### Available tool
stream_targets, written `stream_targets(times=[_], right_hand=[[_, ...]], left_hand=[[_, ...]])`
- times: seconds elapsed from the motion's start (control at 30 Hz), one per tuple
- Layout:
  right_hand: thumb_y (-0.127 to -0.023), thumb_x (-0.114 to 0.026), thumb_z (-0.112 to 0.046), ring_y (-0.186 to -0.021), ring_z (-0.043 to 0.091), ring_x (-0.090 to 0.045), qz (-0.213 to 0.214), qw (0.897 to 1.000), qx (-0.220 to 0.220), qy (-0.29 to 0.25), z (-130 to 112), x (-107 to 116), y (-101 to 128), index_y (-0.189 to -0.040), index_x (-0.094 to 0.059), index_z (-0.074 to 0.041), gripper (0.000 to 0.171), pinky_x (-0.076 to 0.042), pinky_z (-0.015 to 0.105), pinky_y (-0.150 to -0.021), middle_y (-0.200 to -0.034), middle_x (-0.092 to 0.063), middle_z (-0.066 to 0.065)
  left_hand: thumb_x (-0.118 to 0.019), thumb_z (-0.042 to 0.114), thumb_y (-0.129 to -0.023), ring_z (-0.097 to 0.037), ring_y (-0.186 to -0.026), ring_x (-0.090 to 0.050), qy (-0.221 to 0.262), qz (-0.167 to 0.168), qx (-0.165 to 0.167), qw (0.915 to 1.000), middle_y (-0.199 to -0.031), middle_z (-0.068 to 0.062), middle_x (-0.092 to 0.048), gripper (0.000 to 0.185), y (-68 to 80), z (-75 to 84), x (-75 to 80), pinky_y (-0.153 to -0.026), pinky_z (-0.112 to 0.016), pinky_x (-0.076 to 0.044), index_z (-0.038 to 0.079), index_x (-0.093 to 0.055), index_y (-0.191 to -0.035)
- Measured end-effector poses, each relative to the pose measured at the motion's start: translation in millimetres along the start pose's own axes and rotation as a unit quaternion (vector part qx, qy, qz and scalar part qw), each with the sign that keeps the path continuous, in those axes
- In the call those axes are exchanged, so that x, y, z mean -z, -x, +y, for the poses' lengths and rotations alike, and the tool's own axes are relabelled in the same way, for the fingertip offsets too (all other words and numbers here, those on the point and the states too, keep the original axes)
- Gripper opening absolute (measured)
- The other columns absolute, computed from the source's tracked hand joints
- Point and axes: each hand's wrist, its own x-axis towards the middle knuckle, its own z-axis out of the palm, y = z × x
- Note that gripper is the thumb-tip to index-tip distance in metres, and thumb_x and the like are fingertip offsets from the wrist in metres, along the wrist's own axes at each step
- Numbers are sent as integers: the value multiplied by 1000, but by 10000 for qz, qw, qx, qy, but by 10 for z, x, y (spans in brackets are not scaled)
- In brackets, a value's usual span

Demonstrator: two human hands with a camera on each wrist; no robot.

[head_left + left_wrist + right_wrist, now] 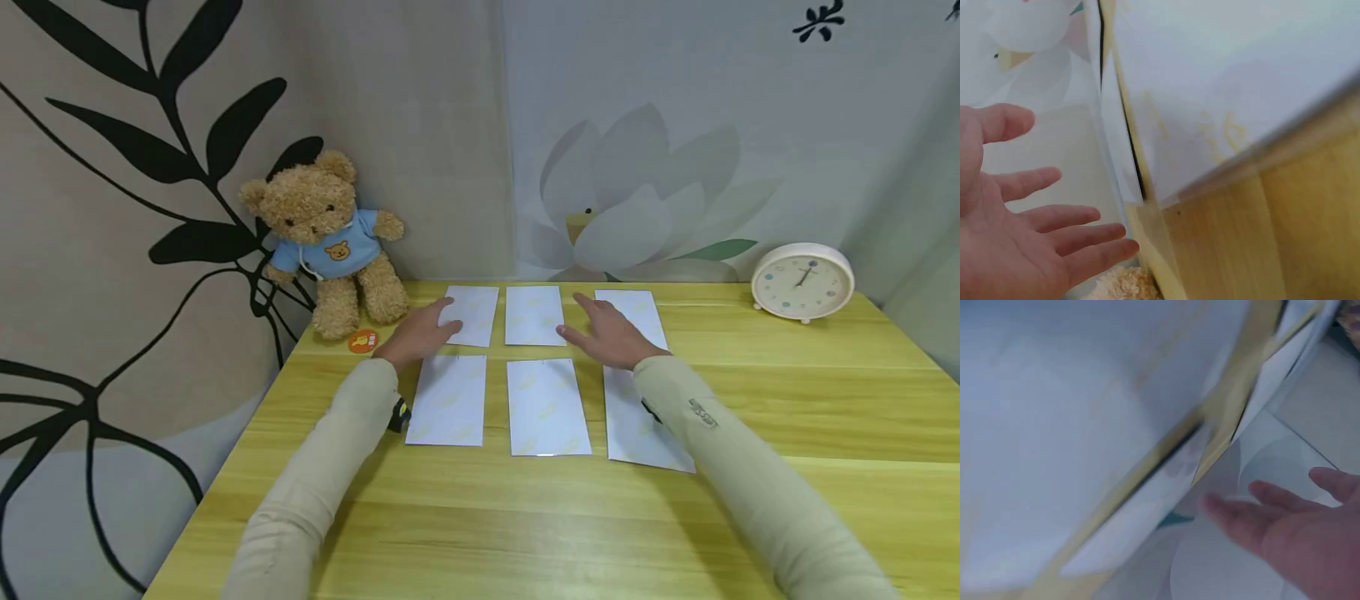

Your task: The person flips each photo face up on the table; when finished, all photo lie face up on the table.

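Observation:
White rectangular sheets with faint yellow marks lie in two rows of three on the wooden table. In the head view my left hand (pixel 422 333) is over the left side, its fingers overlapping the far-left sheet (pixel 474 317). My right hand (pixel 611 335) hovers around the far-right sheet (pixel 637 308), thumb and fingers spread. Between the hands is the far-middle sheet (pixel 533 315). The near row holds a left sheet (pixel 448 402), a middle sheet (pixel 548 408) and a right sheet (pixel 637 429), the last partly hidden by my right forearm. Both wrist views show extended fingers holding nothing.
A teddy bear (pixel 337 250) in a blue top sits at the back left corner, with a round orange sticker (pixel 363 341) by its feet. A white clock (pixel 802 283) stands at the back right. Behind the table (pixel 480 525) is a patterned wall (pixel 435 150).

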Motion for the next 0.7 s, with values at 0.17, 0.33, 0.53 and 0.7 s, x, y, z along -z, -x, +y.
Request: stream_targets(times=[0.17,0.33,0.53,0.7], right_hand=[[-103,-43,-55,-151,44,-26,-167,9970,-129,-747,-101,-34,-86,-161,-15,-5,81,-25,59,-122,-163,-27,25],[-102,-44,-57,-150,40,-33,-394,9833,-579,-1682,-206,-50,-171,-163,-15,-14,80,-30,57,-121,-163,-29,22],[-104,-51,-44,-139,40,-49,-560,9514,-834,-2909,-342,-75,-324,-162,-18,-13,74,-40,50,-117,-160,-35,20],[-104,-55,-35,-137,37,-52,-545,9435,-765,-3178,-508,-178,-488,-160,-24,-8,69,-43,46,-115,-155,-42,20]], left_hand=[[-45,39,-106,-38,-148,-37,740,92,188,9970,-163,-14,-34,61,-66,-40,45,-118,-56,-35,12,-29,-159],[-48,39,-105,-36,-145,-41,1592,239,599,9851,-159,-14,-40,58,-128,-72,72,-116,-54,-38,14,-36,-156],[-50,34,-105,-33,-129,-53,2059,372,1111,9715,-153,-12,-47,53,-223,-58,76,-109,-48,-45,15,-40,-154],[-51,32,-104,-29,-118,-54,1930,442,1533,9682,-147,-10,-50,49,-268,-31,76,-106,-45,-46,15,-45,-150]])
